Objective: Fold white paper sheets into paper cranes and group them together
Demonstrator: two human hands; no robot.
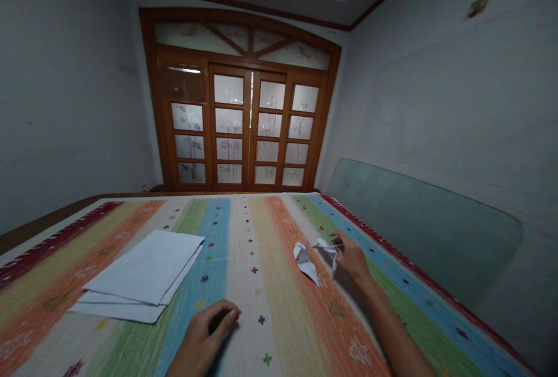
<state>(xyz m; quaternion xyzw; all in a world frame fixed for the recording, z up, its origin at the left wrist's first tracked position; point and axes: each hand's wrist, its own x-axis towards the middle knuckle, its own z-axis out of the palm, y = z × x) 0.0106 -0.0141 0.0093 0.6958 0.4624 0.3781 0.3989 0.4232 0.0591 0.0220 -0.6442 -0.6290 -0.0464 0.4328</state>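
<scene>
Right grip point(351, 259), at right of centre, is narrow: thumb and fingers pinch the edge of a piece of folded white paper point(306, 259), which juts out to the left of the hand. The paper looks like a many-pointed origami shape, though its exact form is hard to tell at this size. Its lower point seems to touch the cloth, so the surface may be sharing the weight. Holding it by one edge appears to leave the folds unsquashed and in plain view.

Left grip point(203, 336), at lower centre, lies well apart from the folded piece, loosely curled with no paper showing. Shadow under the fingers hides the palm, so whether it holds anything small cannot be told. Up and to its left sits a stack of white paper sheets point(143, 269), slightly fanned and offset, perhaps left that way so that a single sheet is easy to lift.

Both hands and the paper rest over a striped woven cloth point(257, 330) in bands of orange, green, blue and cream. A wooden double door point(249, 133) with frosted panes stands at upper centre, and a green glass panel point(418, 226) leans against the wall at right.
</scene>
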